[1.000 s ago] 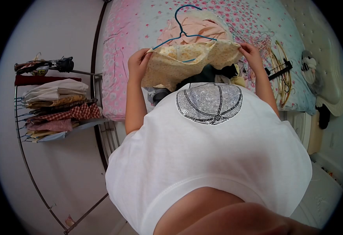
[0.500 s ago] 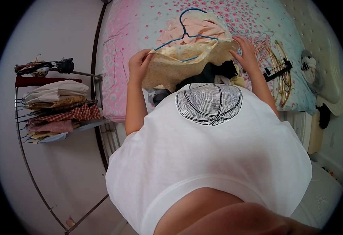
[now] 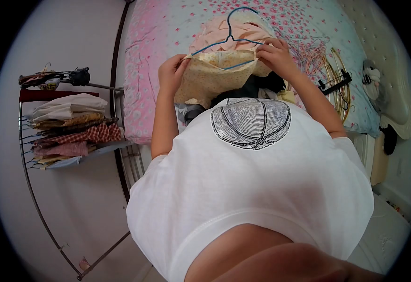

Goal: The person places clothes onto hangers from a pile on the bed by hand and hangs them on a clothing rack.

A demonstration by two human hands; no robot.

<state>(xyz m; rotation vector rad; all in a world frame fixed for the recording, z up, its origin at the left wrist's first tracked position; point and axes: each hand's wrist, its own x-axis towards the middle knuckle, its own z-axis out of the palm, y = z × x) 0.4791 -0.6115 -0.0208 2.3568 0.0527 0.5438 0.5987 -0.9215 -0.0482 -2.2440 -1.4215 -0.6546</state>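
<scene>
A pale yellow patterned garment [image 3: 212, 83] is held up over the near side of the bed, with a blue hanger [image 3: 230, 29] partly inside its neckline. The hanger's hook points away from me, and its lower bar shows within the neck opening. My left hand [image 3: 171, 73] is closed on the garment's left shoulder, near that end of the hanger. At the opposite end, my right hand [image 3: 278, 57] pinches the garment's edge close to the hanger arm. Beyond the hanger lies a heap of pink cloth [image 3: 210, 35]; dark clothes [image 3: 245, 89] are below the garment.
The flowered bedspread [image 3: 142, 89] covers the bed. Pink hangers [image 3: 311, 54], gold hangers [image 3: 336, 89] and a black clip hanger [image 3: 335, 83] lie at the right. A metal rack [image 3: 27, 181] with hung clothes [image 3: 74, 136] stands at the left.
My right hand has moved left from the garment's outer right side to the neckline by the hanger's end. The garment and hanger have shifted slightly right; my left hand keeps its hold.
</scene>
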